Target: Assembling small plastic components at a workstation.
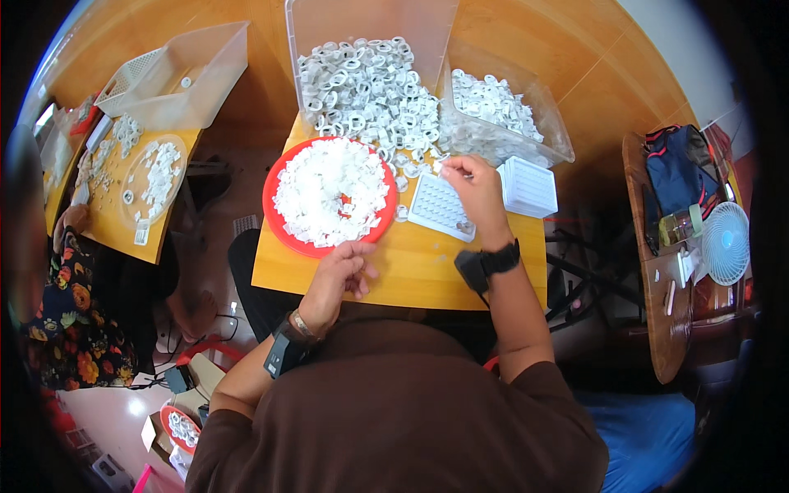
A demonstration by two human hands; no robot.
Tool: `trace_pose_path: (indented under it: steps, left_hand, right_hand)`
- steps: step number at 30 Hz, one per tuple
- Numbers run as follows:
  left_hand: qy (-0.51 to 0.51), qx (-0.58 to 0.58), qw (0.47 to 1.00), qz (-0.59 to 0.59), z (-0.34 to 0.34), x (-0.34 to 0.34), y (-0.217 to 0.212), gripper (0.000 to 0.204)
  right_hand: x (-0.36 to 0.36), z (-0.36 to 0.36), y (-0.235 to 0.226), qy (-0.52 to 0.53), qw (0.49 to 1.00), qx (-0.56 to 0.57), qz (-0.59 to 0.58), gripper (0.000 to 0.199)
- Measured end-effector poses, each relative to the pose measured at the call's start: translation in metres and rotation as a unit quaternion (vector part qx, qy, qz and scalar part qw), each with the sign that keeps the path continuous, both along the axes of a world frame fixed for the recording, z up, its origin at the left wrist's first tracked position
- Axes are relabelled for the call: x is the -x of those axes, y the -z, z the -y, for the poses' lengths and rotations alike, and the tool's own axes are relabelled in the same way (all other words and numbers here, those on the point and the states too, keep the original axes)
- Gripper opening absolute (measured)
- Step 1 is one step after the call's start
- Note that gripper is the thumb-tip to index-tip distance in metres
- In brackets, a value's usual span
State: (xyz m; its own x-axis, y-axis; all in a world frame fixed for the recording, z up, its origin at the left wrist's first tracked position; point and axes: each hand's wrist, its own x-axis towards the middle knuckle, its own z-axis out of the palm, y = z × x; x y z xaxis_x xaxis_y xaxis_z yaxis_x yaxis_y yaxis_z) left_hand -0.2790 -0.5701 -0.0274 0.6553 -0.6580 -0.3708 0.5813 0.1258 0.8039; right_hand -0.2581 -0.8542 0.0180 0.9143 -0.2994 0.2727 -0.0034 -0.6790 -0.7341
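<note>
My left hand [341,275] is at the front rim of a round red tray [271,209], fingers loosely curled and apart, with nothing seen in them. Heaped in that tray are small white pieces [320,189], with a gap showing the red bottom. My right hand [477,193] is over the right part of a white plastic tray with rows of small cells [436,201], its thumb and fingertips pinched together. What they hold is too small to make out against the white parts behind. Several loose white ring-shaped parts [403,184] lie between the two trays.
At the table's far side, a clear bin [444,33] spills white ring parts [370,82]. Another clear bin [551,135] of white parts stands beside it, behind stacked white trays [530,187]. A person in flowered clothing [78,316] sits left; a fan [726,242] stands right.
</note>
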Motion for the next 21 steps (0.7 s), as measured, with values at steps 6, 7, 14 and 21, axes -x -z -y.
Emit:
trace_pose_path:
  steps: [6,7,14,21]
  left_hand:
    - [-0.032,0.139,0.99,-0.008,0.016,-0.009,-0.018,0.039]
    - [-0.032,0.136,0.99,-0.01,0.018,-0.008,-0.017,0.039]
    - [-0.039,0.195,0.98,-0.026,0.02,-0.005,-0.006,0.028]
    - [-0.045,0.212,0.976,-0.031,0.016,0.0,-0.006,0.03]
  right_hand:
    - [0.049,-0.076,-0.012,-0.161,0.98,-0.067,0.094,0.01]
    - [0.054,-0.083,-0.011,-0.161,0.98,-0.07,0.092,0.01]
    - [0.064,-0.092,-0.006,-0.223,0.97,-0.034,0.085,0.022]
    - [0.066,-0.103,-0.013,-0.196,0.977,-0.075,0.044,0.034]
